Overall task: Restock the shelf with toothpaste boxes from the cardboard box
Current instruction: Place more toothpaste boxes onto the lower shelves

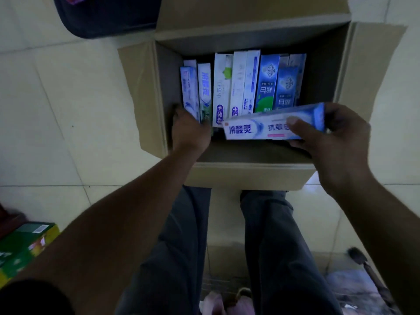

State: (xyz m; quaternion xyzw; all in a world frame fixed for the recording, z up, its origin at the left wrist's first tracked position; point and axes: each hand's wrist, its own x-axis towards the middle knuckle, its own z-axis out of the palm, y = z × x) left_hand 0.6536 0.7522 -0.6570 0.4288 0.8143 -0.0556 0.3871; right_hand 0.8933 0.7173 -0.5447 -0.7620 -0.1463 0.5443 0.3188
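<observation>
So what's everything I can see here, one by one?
carton: one, brown, open on the floor ahead of the person.
toothpaste boxes: about ten, white, blue and green, standing in a row inside the carton.
held box: one, white and blue, over the carton's near side.
green pack: one, green and yellow, lower left.
dark object: one, near black, upper left, cut off by the frame.
floor: pale tiles, all around.
legs: two, grey trousers, bottom centre.
left grip: one, inside the carton at the row's left end; unclear whether it holds a box.
right grip: one, pinches the held box at its right end.
</observation>
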